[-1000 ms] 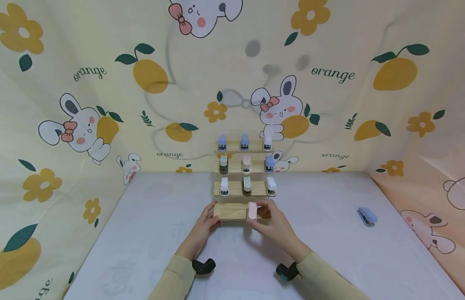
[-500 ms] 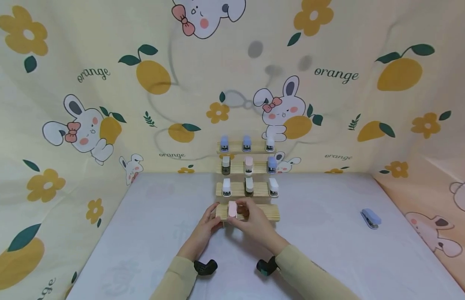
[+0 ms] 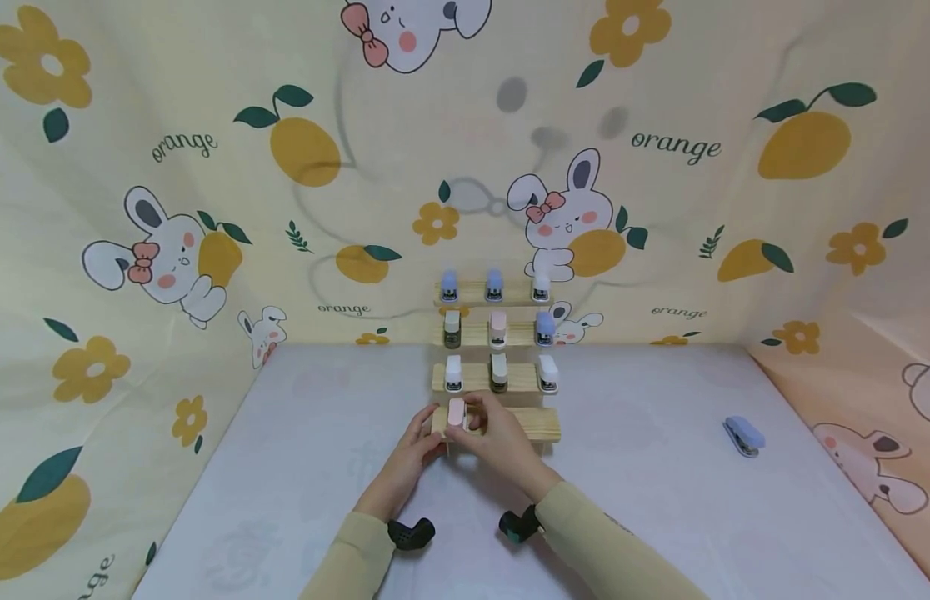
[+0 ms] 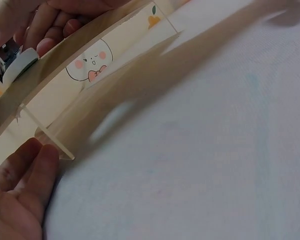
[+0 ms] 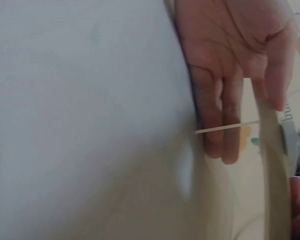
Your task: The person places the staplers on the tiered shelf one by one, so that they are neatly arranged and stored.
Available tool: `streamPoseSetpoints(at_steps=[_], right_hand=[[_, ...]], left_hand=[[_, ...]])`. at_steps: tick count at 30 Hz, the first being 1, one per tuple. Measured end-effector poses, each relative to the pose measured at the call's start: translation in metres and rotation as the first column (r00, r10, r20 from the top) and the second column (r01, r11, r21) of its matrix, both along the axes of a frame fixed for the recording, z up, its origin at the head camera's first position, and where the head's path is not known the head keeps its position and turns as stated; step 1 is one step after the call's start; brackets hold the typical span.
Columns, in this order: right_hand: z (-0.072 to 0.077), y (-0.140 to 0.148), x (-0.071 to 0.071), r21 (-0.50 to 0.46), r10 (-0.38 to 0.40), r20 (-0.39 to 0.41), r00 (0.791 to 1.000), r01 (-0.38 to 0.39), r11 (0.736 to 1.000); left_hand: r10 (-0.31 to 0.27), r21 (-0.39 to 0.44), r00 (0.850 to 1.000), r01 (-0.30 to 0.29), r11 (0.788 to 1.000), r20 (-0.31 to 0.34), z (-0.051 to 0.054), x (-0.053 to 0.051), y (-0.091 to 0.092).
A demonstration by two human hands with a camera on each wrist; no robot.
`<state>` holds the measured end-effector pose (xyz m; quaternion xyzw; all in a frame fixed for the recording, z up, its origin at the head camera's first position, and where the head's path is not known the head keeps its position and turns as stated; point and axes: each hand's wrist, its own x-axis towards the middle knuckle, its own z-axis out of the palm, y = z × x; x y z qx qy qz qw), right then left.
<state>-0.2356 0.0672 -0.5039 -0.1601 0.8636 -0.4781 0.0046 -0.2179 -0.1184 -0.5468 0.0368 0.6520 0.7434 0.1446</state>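
A small pink stapler [image 3: 456, 412] stands near the left end of the lowest wooden shelf [image 3: 536, 423]. My right hand [image 3: 501, 442] pinches it from the right with thumb and fingers. At the shelf's left end, my left hand [image 3: 403, 468] grips the board. The right wrist view shows that left hand [image 5: 235, 55] with its thumb at the board's edge and other fingers lower, beside a thin clear support [image 5: 225, 128]. In the left wrist view the stapler's base [image 4: 21, 65] rests on the board or just over it; I cannot tell which.
Behind rise further wooden tiers with several staplers: white and dark ones [image 3: 498, 372], a pink one among others [image 3: 497, 329], and blue ones [image 3: 449, 286] on top. A blue stapler [image 3: 744, 436] lies on the white tabletop [image 3: 645, 500] at right. Patterned cloth [image 3: 405, 317] encloses the table.
My right hand has carried the pink stapler leftward along the lowest shelf, from right of its middle to near the left end. My left hand has kept its grip on the shelf end.
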Motion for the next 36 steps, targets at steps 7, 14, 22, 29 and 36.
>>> streamPoseSetpoints(at_steps=[7, 14, 22, 29, 36], right_hand=[[0.0032, 0.0006, 0.0005, 0.069, 0.003, 0.007, 1.0, -0.003, 0.998], [0.0013, -0.0011, -0.0003, 0.124, 0.008, -0.056, 0.998, -0.001, 0.992], [0.0013, -0.0019, -0.0022, 0.138, 0.012, -0.06, 0.998, -0.003, 0.99], [0.0003, -0.0022, -0.0038, 0.147, 0.011, -0.034, 0.999, -0.006, 0.989], [0.0017, 0.0047, 0.0028, 0.14, 0.016, -0.037, 0.999, -0.011, 0.99]], left_hand=[[-0.001, 0.001, 1.0, 0.001, 1.0, -0.007, 0.0001, 0.0013, 0.0008], [-0.002, -0.002, 1.0, 0.002, 1.0, -0.002, -0.0022, 0.0002, 0.0013], [0.007, -0.003, 1.0, -0.007, 1.0, -0.006, -0.0026, -0.0008, 0.0005], [0.009, -0.03, 1.0, -0.009, 1.0, 0.006, -0.0006, -0.001, 0.0001], [0.002, -0.015, 1.0, -0.002, 1.0, -0.012, -0.0007, -0.0005, 0.0007]])
